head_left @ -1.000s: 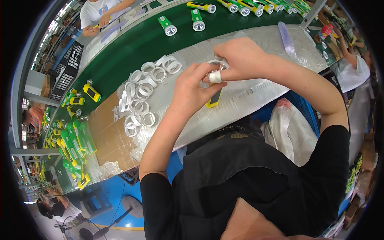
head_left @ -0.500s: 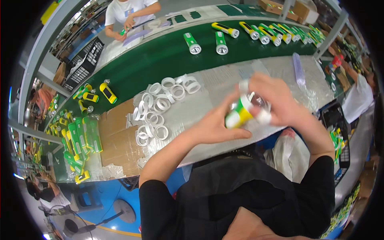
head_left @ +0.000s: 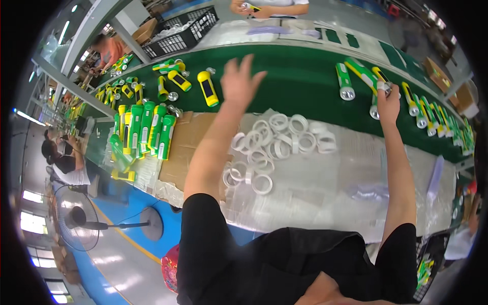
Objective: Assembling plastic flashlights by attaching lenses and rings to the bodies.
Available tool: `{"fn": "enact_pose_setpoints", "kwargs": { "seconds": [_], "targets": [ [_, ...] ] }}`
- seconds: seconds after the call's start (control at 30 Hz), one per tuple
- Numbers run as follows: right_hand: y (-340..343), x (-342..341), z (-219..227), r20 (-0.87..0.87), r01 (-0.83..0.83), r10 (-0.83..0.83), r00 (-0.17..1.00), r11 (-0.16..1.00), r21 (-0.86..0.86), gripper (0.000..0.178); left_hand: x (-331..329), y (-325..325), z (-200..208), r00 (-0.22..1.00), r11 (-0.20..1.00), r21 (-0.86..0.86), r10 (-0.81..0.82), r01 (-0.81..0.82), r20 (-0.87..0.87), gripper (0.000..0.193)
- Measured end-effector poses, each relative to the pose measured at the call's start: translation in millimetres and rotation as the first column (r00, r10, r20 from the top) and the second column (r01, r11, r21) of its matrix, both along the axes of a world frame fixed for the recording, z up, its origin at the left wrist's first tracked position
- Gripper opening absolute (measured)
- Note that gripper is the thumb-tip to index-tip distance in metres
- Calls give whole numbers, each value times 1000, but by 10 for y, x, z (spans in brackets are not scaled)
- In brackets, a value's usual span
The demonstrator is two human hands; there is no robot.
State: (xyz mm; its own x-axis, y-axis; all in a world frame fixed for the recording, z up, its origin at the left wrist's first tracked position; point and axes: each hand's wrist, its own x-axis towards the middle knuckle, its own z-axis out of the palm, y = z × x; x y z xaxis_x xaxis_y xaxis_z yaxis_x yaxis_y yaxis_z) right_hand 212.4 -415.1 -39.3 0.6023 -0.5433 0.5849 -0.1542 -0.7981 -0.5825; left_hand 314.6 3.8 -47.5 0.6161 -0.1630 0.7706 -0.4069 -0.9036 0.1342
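My left hand [head_left: 239, 81] is raised over the green conveyor belt [head_left: 300, 76] with fingers spread and nothing in it; a yellow flashlight [head_left: 207, 87] lies just to its left. My right hand [head_left: 389, 99] reaches out to the belt on the right, closed on a green flashlight [head_left: 374, 110] whose silver head shows below the fingers. More green and yellow flashlights [head_left: 351, 81] lie on the belt around it. A heap of white plastic rings [head_left: 277, 142] rests on the plastic-covered table between my arms.
A row of green flashlights [head_left: 147, 127] stands at the table's left end beside a cardboard sheet [head_left: 188, 142]. A black crate [head_left: 183, 28] sits past the belt. Another person's hands [head_left: 269, 7] work across it. A floor fan [head_left: 76, 218] stands lower left.
Both hands held the green flashlight together near my chest; now they have parted. The right hand has carried it out to the belt, and the left has lifted open over the belt.
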Motion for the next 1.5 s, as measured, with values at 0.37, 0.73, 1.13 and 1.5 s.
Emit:
{"fn": "enact_pose_setpoints", "kwargs": {
  "seconds": [0.37, 0.73, 1.13, 1.5],
  "targets": [
    [113, 367, -223, -233, -57, -119, 965, 773, -632, 34, 367, 926, -643, 911, 949, -293, -20, -112, -412, 68],
    [1469, -1712, 186, 211, -470, 620, 756, 290, 833, 62, -2507, -886, 25, 328, 499, -628, -867, 597, -376, 83],
    [1397, -3119, -108, 419, -397, 808, 414, -254, 882, 58, -2913, -1551, 47, -441, -4, -898, -871, -439, 219, 67],
    [1581, -3134, -302, 329, -509, 695, 640, 63, 858, 49, -3056, -1312, 0, 116, 175, -306, -972, 936, -202, 56]
  ]
}}
